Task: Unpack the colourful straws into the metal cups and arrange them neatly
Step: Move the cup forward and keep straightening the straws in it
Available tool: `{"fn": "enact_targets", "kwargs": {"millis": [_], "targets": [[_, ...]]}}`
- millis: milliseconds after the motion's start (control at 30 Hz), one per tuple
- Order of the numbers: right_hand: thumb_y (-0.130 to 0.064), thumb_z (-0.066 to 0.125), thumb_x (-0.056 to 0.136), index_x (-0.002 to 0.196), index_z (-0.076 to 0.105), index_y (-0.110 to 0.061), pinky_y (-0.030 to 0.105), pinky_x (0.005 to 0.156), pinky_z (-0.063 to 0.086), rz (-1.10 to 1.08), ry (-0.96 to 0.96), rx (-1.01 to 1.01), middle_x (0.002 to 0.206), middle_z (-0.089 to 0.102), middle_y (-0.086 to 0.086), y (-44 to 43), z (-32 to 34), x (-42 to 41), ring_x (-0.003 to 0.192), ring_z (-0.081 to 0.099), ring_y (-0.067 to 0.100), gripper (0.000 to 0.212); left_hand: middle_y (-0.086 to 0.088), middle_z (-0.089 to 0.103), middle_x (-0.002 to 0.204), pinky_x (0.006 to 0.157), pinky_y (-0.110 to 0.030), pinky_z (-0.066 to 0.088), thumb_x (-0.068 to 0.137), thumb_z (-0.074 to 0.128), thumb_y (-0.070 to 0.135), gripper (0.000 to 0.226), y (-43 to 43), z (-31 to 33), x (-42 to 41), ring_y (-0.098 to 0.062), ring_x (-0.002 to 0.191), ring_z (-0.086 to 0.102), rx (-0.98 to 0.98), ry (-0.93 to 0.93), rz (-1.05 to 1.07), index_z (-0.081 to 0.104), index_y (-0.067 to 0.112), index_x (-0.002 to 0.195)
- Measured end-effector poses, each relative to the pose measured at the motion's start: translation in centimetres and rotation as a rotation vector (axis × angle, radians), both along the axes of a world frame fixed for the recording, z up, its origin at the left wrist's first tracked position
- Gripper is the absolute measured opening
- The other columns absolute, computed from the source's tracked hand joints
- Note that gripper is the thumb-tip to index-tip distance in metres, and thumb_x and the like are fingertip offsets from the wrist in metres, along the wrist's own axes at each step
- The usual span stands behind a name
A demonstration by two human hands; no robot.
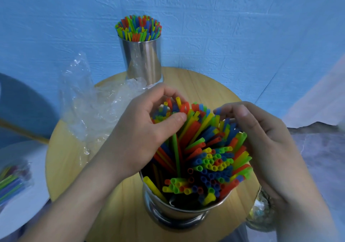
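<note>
Pinching with left grip [149, 128]: thumb and curled fingers closed on a few tops at the far-left of the bundle. Cupping with right grip [265, 141]: fingers curled round the bundle's right flank, palm against it.

Between the two, straws [205, 159] all inside near cup [177, 213], fanned and leaning toward the far edge, tips uneven, dark gap at the near-left of the rim. Near cup close to the near edge of the round worktop [205, 85]. Far cup [143, 60] at the far edge, packed upright and even. Crumpled clear wrapper [84, 101] along the left edge.

Likely to tip the near cup if pushed hard on the leaning tops, top-heavy as it looks. Could flick loose straws over the rim by squeezing unevenly from one side. Might kink the thin tubes by pinching too tightly. Safer to gather gently and straighten upright before letting go.
</note>
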State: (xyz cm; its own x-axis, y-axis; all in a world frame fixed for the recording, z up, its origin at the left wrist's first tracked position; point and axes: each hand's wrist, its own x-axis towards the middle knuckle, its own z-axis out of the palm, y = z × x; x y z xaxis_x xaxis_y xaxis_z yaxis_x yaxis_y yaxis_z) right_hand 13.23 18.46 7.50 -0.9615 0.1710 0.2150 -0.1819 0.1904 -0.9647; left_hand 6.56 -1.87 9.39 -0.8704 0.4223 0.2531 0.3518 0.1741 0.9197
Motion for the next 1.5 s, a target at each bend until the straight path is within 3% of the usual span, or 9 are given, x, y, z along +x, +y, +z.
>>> {"fn": "enact_targets", "kwargs": {"millis": [167,333,467,533,700,900,1167,1333,1500], "targets": [[-0.048,0.057,0.092,0.092,0.076,-0.031,0.019,0.062,0.047,0.002,-0.006,-0.038,0.079,0.07,-0.005,0.4,0.0,0.6,0.07,0.061,0.012,0.026,0.014,0.067,0.091,0.072,-0.008,0.048,0.095,0.067,0.013,0.015,0.2,-0.1,0.4,-0.005,0.088,0.067,-0.016,0.036,0.055,0.067,0.028,0.098],[-0.071,0.068,0.079,0.105,0.076,-0.03,0.023,0.075,0.054,0.109,0.009,-0.074,0.095,0.075,0.002,0.9,-0.3,1.2,0.086,0.069,0.015,0.049,0.008,0.069,0.088,0.07,-0.012,0.049,0.097,0.063,0.016,0.01,0.1,-0.4,1.0,-0.009,0.085,0.068,-0.01,0.035,0.145,0.064,0.026,0.096],[-0.048,0.081,0.08,0.101,0.078,-0.029,0.022,0.078,0.055,0.134,-0.003,-0.121,0.097,0.078,0.003,0.8,-0.2,0.8,0.093,0.073,0.015,0.029,0.007,0.064,0.088,0.072,-0.013,0.047,0.098,0.061,0.021,0.008,-0.1,-0.6,1.5,-0.01,0.087,0.064,-0.048,0.053,0.207,0.061,0.028,0.096],[-0.032,0.076,0.082,0.099,0.079,-0.03,0.03,0.08,0.056,0.099,-0.026,-0.084,0.094,0.078,0.005,0.8,0.2,0.3,0.092,0.073,0.018,0.018,0.008,0.064,0.088,0.071,-0.013,0.047,0.098,0.061,0.022,0.007,-0.1,-0.7,1.8,-0.009,0.087,0.064,-0.055,0.049,0.228,0.06,0.029,0.096],[-0.036,0.07,0.084,0.107,0.076,-0.034,0.061,0.088,0.057,0.17,-0.079,0.086,0.104,0.073,0.011,0.5,1.5,-0.3,0.097,0.072,0.034,0.024,0.012,0.065,0.089,0.069,-0.013,0.047,0.098,0.061,0.022,0.01,0.0,-0.7,2.4,-0.007,0.087,0.064,-0.082,0.063,0.284,0.059,0.032,0.099],[-0.029,0.068,0.083,0.092,0.079,-0.027,0.054,0.079,0.057,0.165,-0.084,0.05,0.088,0.078,0.005,0.0,2.2,-1.0,0.085,0.073,0.034,0.015,0.022,0.064,0.097,0.069,-0.022,0.048,0.099,0.059,0.036,0.007,-0.3,-0.5,2.4,-0.001,0.089,0.064,-0.156,0.084,0.307,0.056,0.039,0.105],[-0.029,0.075,0.079,0.094,0.08,-0.03,0.048,0.078,0.057,0.106,-0.025,-0.009,0.087,0.079,0.004,-0.7,2.5,-1.4,0.082,0.074,0.029,0.016,0.024,0.064,0.119,0.099,-0.029,0.046,0.09,0.062,0.044,0.025,-0.2,1.9,1.7,0.0,0.119,0.059,-0.141,0.251,0.213,0.061,0.04,0.115],[-0.03,0.08,0.079,0.09,0.078,-0.03,0.062,0.083,0.052,0.005,0.1,-0.025,0.084,0.079,0.003,-1.3,2.6,-1.5,0.082,0.065,0.046,0.011,0.029,0.066,0.108,0.087,-0.001,0.035,0.082,0.066,0.056,0.02,0.1,2.8,0.6,0.014,0.112,0.054,-0.27,0.223,0.068,0.069,0.042,0.097],[-0.023,0.081,0.075,0.079,0.078,-0.027,0.037,0.077,0.059,0.044,0.149,-0.136,0.082,0.078,0.004,-1.6,3.0,-1.7,0.081,0.075,0.022,0.006,0.032,0.066,0.106,0.088,-0.009,0.037,0.075,0.069,0.06,0.028,0.9,2.8,-0.1,0.016,0.11,0.053,-0.326,0.186,0.014,0.067,0.044,0.099]]}}
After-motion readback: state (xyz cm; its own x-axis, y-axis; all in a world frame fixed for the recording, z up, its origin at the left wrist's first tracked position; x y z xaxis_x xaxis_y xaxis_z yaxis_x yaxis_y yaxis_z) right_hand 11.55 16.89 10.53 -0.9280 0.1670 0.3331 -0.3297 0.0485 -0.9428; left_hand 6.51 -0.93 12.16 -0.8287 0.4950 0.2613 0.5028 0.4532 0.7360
